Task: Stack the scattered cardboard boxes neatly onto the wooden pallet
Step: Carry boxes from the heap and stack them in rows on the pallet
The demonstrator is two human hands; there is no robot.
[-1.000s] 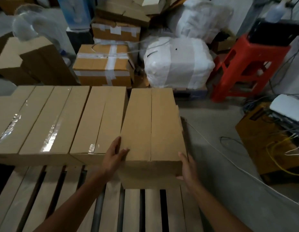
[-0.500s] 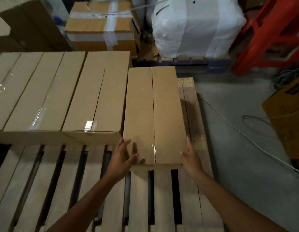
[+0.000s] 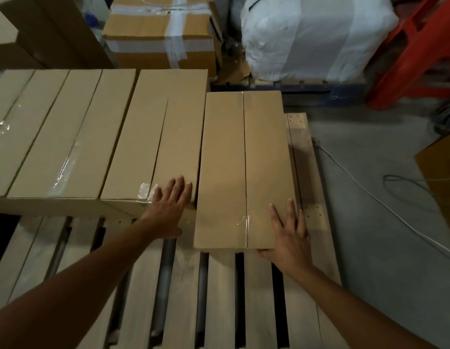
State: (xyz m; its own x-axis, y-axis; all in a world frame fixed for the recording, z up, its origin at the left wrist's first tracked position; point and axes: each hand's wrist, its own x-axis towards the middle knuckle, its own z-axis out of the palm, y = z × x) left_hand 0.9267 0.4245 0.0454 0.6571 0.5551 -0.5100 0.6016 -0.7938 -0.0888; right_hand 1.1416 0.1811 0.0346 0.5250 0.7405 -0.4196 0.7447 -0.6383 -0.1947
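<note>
Okay, the rightmost cardboard box lies flat on the wooden pallet, long side running away from the camera, clear tape along its centre seam. Its left side sits against the neighbour box, and its near end sticks out closer to the camera than the neighbour's. A bare strip of pallet slat shows along its right side.

The left grip is released: flat palm, fingers straight, resting on the near right corner of the neighbour box, just beside the seam between the two boxes. The right grip is also released, with straight, spread fingers pressed on the top near-right corner of the rightmost cardboard box and the thumb at its near edge. Neither grasps anything.

More boxes fill the row to the left, side by side on the pallet, with tape on the tops. Behind the row is a taped carton. A white wrapped bundle sits on a dark pallet. A red stool stands far right. A grey cable runs across the concrete floor.
</note>
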